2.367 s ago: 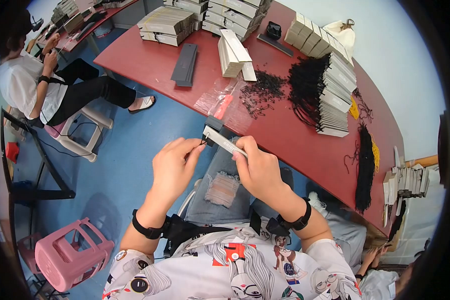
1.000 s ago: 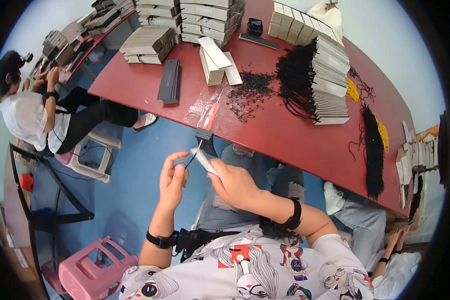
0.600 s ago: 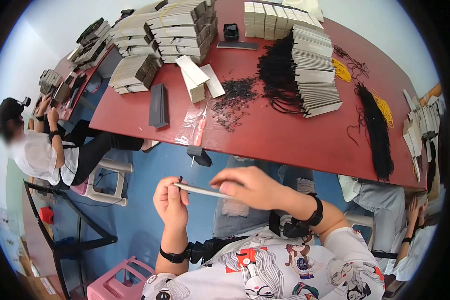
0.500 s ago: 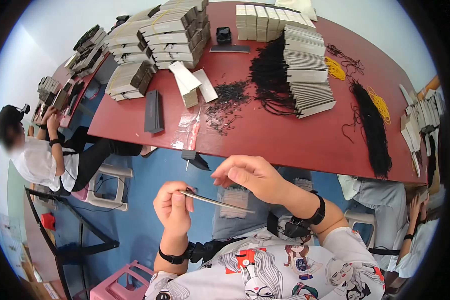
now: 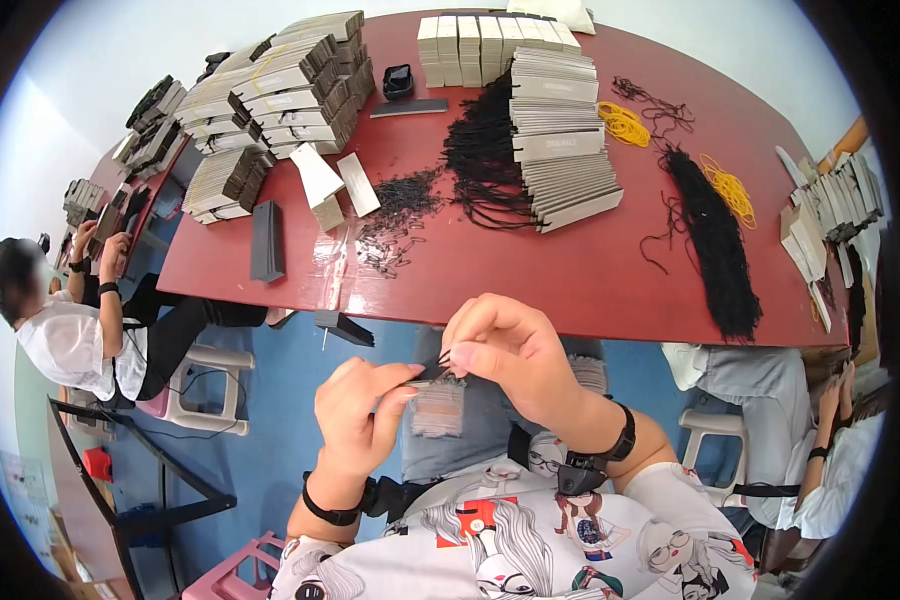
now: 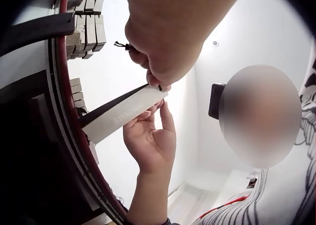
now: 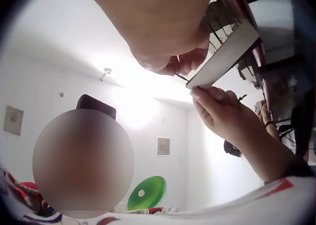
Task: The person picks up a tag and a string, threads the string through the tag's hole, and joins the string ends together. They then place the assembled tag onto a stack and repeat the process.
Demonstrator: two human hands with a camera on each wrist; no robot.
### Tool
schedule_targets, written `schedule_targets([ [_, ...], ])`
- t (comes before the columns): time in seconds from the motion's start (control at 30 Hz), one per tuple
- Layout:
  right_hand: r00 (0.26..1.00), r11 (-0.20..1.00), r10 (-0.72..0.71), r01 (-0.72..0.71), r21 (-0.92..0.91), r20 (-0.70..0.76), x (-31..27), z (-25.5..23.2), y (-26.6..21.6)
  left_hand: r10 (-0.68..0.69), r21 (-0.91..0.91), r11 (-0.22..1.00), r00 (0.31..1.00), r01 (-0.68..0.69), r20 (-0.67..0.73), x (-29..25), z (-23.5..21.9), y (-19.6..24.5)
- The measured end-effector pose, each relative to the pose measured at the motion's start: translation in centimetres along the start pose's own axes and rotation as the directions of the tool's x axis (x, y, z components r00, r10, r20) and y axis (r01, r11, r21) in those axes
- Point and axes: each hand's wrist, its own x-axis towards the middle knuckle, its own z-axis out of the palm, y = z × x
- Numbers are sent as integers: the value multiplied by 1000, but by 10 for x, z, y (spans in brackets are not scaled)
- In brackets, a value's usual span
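Observation:
My left hand (image 5: 358,412) pinches one end of a long grey card tag (image 6: 123,115) that has pale lettering on it. Close against that hand in the head view, my right hand (image 5: 510,350) pinches thin black cord (image 5: 445,362) at the tag's end. From the right wrist camera the cord runs between the right fingertips (image 7: 185,67) and the tag's corner. A small knotted end of cord (image 6: 121,45) pokes out beyond the left hand in the left wrist view. At the table's edge, a dark block (image 5: 345,327) with a thin pale pin stands apart from both hands.
On the red table (image 5: 450,290) lie stacks of grey tags (image 5: 300,90), corded tags (image 5: 565,140), a pile of small black clips (image 5: 395,215), a black cord bundle (image 5: 715,240) and yellow loops (image 5: 625,123). A pink stool (image 5: 232,572) and a seated person (image 5: 80,335) are left.
The tag has come away from the block's pin toward my body. The left hand took hold of its end, the right hand let go of it and now pinches the cord.

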Motion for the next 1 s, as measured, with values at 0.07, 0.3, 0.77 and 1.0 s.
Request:
schedule_targets([
  [0.07, 1000, 999, 9, -10, 42, 27, -3, -7, 1, 85, 104, 991, 995, -89, 43, 4, 4, 5],
  [0.3, 998, 874, -50, 23, 486, 43, -5, -19, -7, -326, -260, 905, 942, 337, 84, -3, 14, 8],
  [0.77, 993, 809, -120, 88, 581, 17, -3, -35, -16, -495, -869, 207, 814, 449, 303, -2, 0, 0],
  [1.0, 968, 659, -128, -78, 748, 214, -2, -36, -11, -510, -874, 224, 816, 431, 272, 4, 1, 7],
])
